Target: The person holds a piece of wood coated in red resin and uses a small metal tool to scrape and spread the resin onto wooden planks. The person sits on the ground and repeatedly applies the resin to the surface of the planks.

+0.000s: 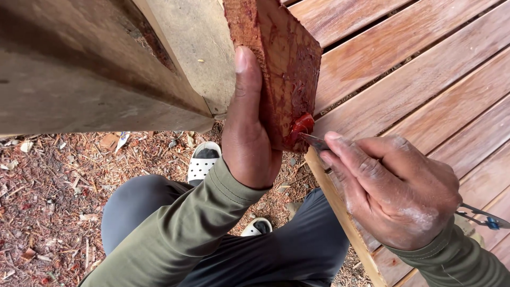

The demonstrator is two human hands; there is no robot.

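My left hand (249,133) grips a reddish wooden block (284,58), thumb along its near edge, holding it upright against a pale timber beam (180,42). The block's face is smeared with red-brown filler, and a thick blob of red paste (302,125) sits at its lower corner. My right hand (396,188) pinches a thin metal blade (314,141) whose tip touches that blob. Both arms wear olive-green sleeves.
A slatted reddish wooden deck (425,79) fills the right side, its pale edge board (345,223) near my right hand. A metal tool with a blue tip (486,218) lies on the deck. Wood chips cover the ground (48,202). My knees and white perforated sandals (203,162) are below.
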